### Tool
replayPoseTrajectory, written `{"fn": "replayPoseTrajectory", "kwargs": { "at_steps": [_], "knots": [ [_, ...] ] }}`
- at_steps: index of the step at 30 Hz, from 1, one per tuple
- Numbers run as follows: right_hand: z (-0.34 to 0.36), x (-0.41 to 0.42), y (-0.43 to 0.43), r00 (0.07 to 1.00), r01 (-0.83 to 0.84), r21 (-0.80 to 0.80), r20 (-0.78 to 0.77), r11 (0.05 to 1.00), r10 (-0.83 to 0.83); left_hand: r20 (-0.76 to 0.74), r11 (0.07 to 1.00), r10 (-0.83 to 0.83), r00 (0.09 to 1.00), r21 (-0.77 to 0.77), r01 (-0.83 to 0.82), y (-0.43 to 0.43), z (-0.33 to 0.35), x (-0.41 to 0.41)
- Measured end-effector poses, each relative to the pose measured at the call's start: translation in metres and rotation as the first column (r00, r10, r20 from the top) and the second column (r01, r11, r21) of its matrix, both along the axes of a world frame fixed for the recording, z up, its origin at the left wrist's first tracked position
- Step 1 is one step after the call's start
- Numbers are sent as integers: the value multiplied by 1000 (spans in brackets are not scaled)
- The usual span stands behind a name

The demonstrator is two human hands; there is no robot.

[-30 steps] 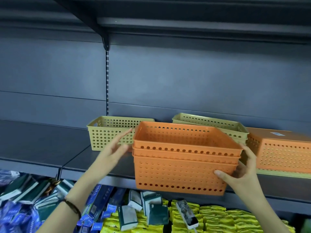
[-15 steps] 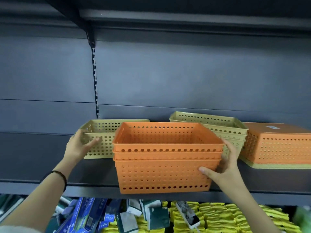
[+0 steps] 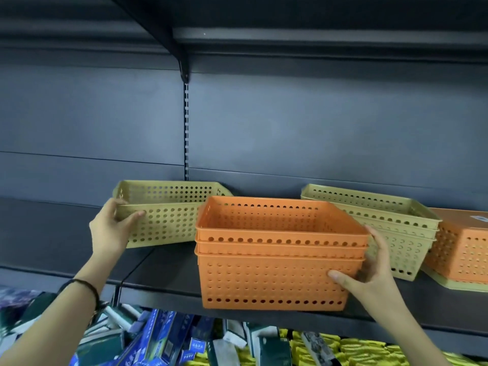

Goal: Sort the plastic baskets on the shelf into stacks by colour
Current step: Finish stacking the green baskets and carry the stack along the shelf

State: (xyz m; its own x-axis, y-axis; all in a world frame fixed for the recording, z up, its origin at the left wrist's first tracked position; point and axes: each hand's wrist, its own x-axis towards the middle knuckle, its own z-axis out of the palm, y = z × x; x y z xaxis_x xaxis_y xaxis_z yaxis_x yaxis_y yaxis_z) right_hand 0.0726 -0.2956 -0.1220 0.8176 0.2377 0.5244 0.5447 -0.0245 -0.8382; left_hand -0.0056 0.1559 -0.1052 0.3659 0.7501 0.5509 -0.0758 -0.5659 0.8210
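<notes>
Fingers, left: the left hand (image 3: 113, 228) is pinching the near-left corner of the lone green basket (image 3: 169, 217), fingers curling over the rim and thumb pressing on the front wall.
Fingers, right: the right hand (image 3: 375, 265) is clasping the right end of the orange stack (image 3: 274, 276), thumb lying along the front wall and the other fingers reaching behind the side (hidden there).
Orange stack: 3 baskets are nesting together, sitting right at the front lip of the shelf (image 3: 163, 268).
Behind the right hand: the green stack (image 3: 396, 225) is sitting just beside the orange one.
Far right: the upturned orange basket (image 3: 464, 249) is lying bottom-up on another green basket (image 3: 464, 286), both waiting to be sorted.
Risk: with only 1 hand steadying it, the orange stack is likely risking a tip off the lip onto the boxed goods (image 3: 158, 339) if the green basket is bumping it in passing. The 1-corner pinch may also be letting that basket twist and snag.
</notes>
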Motion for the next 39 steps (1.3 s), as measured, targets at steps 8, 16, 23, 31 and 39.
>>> {"fn": "replayPoseTrajectory", "kwargs": {
  "at_steps": [8, 16, 23, 31, 39],
  "knots": [
    [1, -2, 36, 1000, -6, 9, 1, 1000, 6, 309, 998, -15, 951, 60, -4, -11, 55, -1],
    [-2, 5, 78, 1000, 20, -15, 10, 1000, -20, 556, 984, -177, 812, 128, 127, -29, 102, -14],
    [1, 31, 156, 994, 87, -76, 71, 993, -82, 529, 919, -382, 758, 132, 371, -36, 108, -17],
    [32, 56, 160, 989, 146, 210, -25, 967, -143, 423, 887, -443, 790, 79, 455, -43, 93, 6],
    [85, 49, 93, 972, 77, 232, 198, 970, -125, 354, 834, -552, 754, 234, 501, -100, 106, 44]
  ]
}}
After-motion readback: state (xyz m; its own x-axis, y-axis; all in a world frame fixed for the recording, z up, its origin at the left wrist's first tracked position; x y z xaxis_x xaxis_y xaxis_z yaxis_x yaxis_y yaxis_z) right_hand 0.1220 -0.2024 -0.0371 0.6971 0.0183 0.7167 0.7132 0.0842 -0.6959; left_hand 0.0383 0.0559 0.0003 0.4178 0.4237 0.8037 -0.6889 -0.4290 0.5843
